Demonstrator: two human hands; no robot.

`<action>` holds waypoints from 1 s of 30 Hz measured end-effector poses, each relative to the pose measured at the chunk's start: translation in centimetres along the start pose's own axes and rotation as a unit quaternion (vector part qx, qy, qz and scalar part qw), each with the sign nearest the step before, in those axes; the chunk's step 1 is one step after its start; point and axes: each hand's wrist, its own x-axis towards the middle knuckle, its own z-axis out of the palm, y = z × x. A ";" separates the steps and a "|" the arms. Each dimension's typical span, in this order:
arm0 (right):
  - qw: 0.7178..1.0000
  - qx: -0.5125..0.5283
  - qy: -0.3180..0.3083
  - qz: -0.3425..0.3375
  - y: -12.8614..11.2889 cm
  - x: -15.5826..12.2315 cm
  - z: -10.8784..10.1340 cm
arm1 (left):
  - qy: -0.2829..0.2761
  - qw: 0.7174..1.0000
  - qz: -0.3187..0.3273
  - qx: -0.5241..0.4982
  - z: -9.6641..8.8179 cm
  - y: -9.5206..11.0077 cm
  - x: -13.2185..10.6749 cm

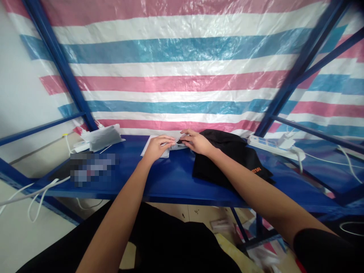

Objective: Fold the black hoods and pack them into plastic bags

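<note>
My left hand (158, 147) pinches the edge of a translucent plastic bag (182, 146) between thumb and fingers. Close beside it, my right hand (197, 141) has bent fingers closed on the other side of the same edge; the fingertips partly hide the grip. The bag lies near the back of the blue shelf (170, 178), and a pale flat part of it (146, 146) reaches out under my left hand. A folded black garment (216, 170) with orange lettering rests to the right, partly under my right forearm.
A white power strip (275, 147) with plugs stands at the right. Grey-white packaging (105, 137) and white cables (42, 195) are at the left, near a blurred-out patch (93, 167). Blue metal posts (61, 64) frame a striped plastic sheet (182, 49) behind.
</note>
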 end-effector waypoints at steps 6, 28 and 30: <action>0.999 -0.001 -0.022 0.047 1.0 -0.2 0.4 | -0.030 0.999 0.015 -0.001 0.4 -0.2 -0.1; 0.782 0.547 0.130 0.270 -3.8 1.4 2.7 | 0.109 0.976 -0.171 -0.076 1.0 -1.0 0.1; 0.752 0.573 0.152 0.289 -4.1 1.7 3.0 | 0.142 0.972 -0.183 -0.046 0.7 -1.0 0.2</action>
